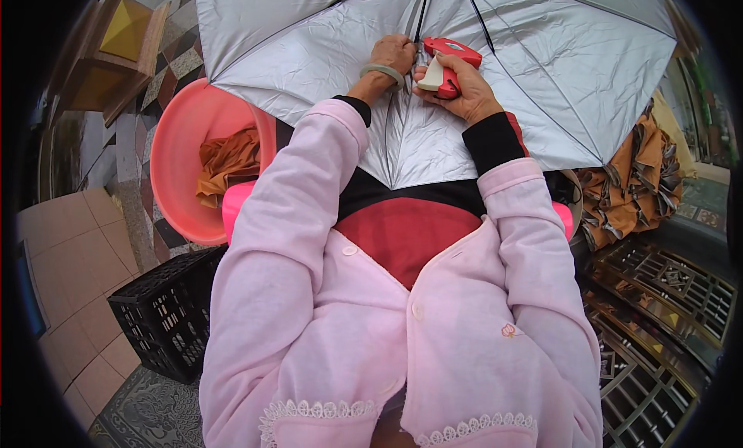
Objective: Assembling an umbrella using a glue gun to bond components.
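A silver-lined umbrella canopy (pixel 325 76) lies spread over my lap, inner side up, with thin dark ribs (pixel 477 18) running across it. My left hand (pixel 393 55), a pale bangle at its wrist, is closed on the umbrella near a rib; the exact spot it pinches is hidden by the fingers. Just to its right, my right hand (pixel 464 88) grips a red-and-white hand-held tool (pixel 453 49). The tool's tip comes close to my left fingertips, over a seam beside the rib. Whether it touches the rib cannot be made out.
A pink basin (pixel 174 169) with brown folded fabric (pixel 230 163) stands at left, above a black plastic crate (pixel 170 316). At right lies a heap of brown fabric pieces (pixel 635 185), by metal grillework (pixel 665 293). A wooden piece with a yellow pyramid top (pixel 126 30) is at upper left.
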